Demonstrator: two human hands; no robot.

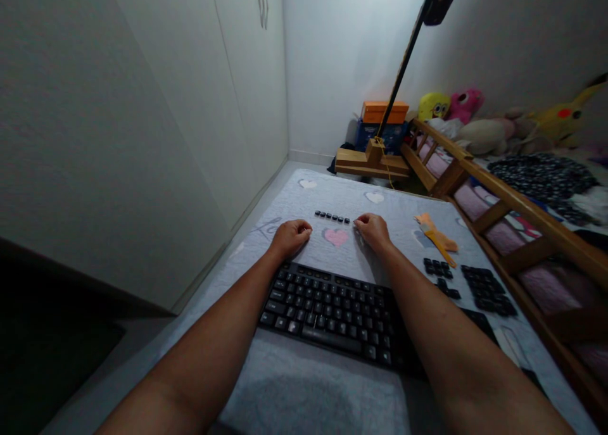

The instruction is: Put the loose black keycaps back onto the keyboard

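Observation:
A black keyboard (327, 308) lies on the cloth-covered surface (308, 384), its right part hidden under my right forearm. Beyond it, a short row of small black keycaps (332, 217) runs sideways. My left hand (292, 237) rests on the cloth to the left of the row, fingers curled together; anything inside is hidden. At the row's right end is my right hand (372, 228), thumb and forefinger pinched by the last keycap; what they hold is too small to name.
Right of my right arm lie groups of loose black keycaps (485, 289), plus an orange cloth (439, 233) with a yellow-handled tool (439, 246) on it. A wooden bed rail (517, 210) borders the right side; a wooden stand (373, 159) is beyond the far edge.

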